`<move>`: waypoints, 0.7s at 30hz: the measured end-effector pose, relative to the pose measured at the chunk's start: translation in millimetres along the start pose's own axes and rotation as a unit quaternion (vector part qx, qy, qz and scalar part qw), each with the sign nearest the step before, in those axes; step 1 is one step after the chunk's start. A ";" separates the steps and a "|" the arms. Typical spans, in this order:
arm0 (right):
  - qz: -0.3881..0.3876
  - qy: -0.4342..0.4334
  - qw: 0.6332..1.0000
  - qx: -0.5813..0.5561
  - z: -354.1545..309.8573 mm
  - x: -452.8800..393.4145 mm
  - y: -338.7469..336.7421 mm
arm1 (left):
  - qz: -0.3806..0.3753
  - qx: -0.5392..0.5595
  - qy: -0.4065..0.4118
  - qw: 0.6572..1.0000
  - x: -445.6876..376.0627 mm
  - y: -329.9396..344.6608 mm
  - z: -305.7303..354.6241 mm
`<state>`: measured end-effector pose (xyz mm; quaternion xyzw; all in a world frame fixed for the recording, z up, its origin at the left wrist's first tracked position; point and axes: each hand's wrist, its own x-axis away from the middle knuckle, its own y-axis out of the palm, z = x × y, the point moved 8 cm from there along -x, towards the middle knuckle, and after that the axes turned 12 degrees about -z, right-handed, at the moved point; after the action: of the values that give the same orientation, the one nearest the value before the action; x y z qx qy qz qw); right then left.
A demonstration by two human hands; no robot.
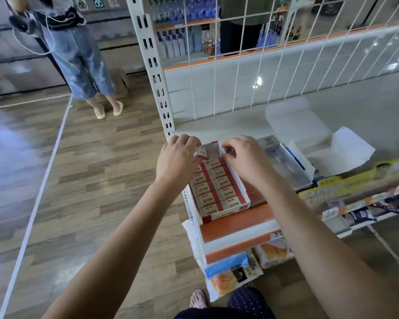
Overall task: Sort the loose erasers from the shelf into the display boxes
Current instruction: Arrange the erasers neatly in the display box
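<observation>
Eraser [200,153] between left hand [179,157] fingers

A shop: white slotted shelving upright [158,81] with wire-grid backing [251,65]; bottled goods [173,42] at 12 o'clock; packaged snacks [233,272] on a lower shelf at 6 o'clock.

Wood-plank floor [78,180] left of the fingertips, crossed by a pale tape line [44,171]. Beyond the fingers, a white slotted upright [156,72] and a wire grid panel [251,65] backing a glossy white shelf [240,125] with ceiling-light glare. Far left, a bystander [78,65] in jeans and yellow slippers.
</observation>
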<state>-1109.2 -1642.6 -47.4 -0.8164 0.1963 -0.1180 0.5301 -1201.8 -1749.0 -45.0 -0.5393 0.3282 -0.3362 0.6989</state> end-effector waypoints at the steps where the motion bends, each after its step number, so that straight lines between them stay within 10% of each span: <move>1: 0.002 -0.001 1.000 -0.001 -0.3 0.3 0.3 | 0.001 -0.003 0.001 1.000 0.0 0.8 0.1; 21: -0.002 0.018 1.000 -0.008 4.1 1.4 7.7 | -0.077 -0.077 0.071 0.991 -2.4 4.3 0.5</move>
<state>-1107.8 -1642.7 -56.1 -0.8188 0.2050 -0.1324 0.5196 -1202.3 -1745.9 -48.8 -0.5901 0.3593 -0.4002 0.6021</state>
